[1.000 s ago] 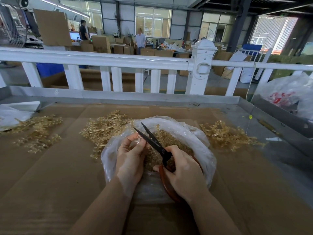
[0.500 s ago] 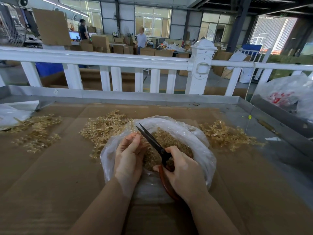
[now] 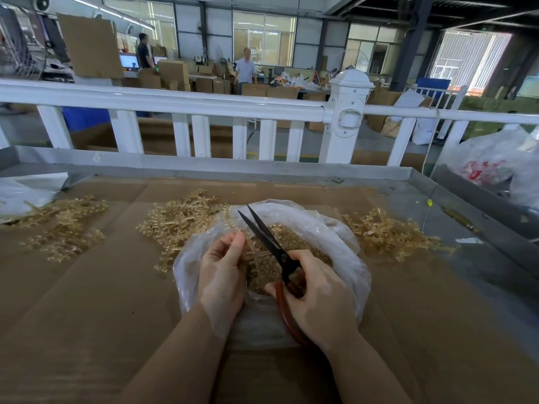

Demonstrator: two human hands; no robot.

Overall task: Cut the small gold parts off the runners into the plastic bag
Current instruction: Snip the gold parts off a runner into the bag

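Note:
A clear plastic bag [image 3: 347, 252] lies open on the cardboard in front of me, holding a heap of small gold parts [image 3: 294, 243]. My left hand [image 3: 223, 272] pinches a gold runner [image 3: 250, 246] over the bag's mouth. My right hand [image 3: 318, 293] grips black scissors [image 3: 268, 240] by their red-brown handles. The blades are slightly apart and point up and left, next to the runner at my left fingertips.
Piles of gold runners lie on the cardboard: one behind the bag [image 3: 178, 220], one far left [image 3: 64, 225], one right [image 3: 385, 231]. A metal table rim [image 3: 233, 167] and white railing [image 3: 175, 102] run behind. Plastic bags [image 3: 495, 164] sit at the right.
The scissor blades have closed a little and shifted slightly right. My left fingers have turned the runner at the blades. Both hands stay over the bag.

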